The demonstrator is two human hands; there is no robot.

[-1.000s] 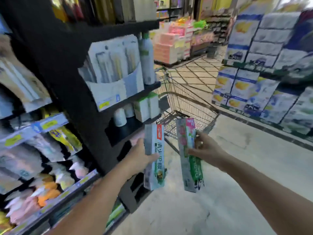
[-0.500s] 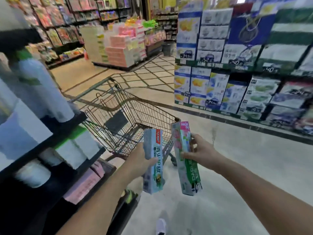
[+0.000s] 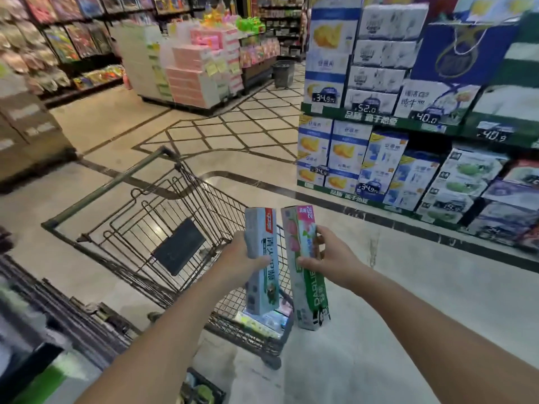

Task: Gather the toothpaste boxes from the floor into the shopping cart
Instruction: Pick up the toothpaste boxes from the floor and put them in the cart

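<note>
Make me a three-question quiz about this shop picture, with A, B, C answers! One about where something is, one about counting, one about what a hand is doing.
1. Where is the shopping cart?
A. left of and ahead of the hands
B. behind the milk shelves
C. on top of a shelf

2. How many toothpaste boxes are held up?
A. one
B. two
C. four

3. What is the right hand doing?
A. hanging empty
B. pushing the cart
C. gripping a box

Answers: 1 A, its wire basket fills the left middle. 2 B, the left hand holds the blue-green box, the right holds the pink-topped box. 3 C, fingers curl round the box.
</note>
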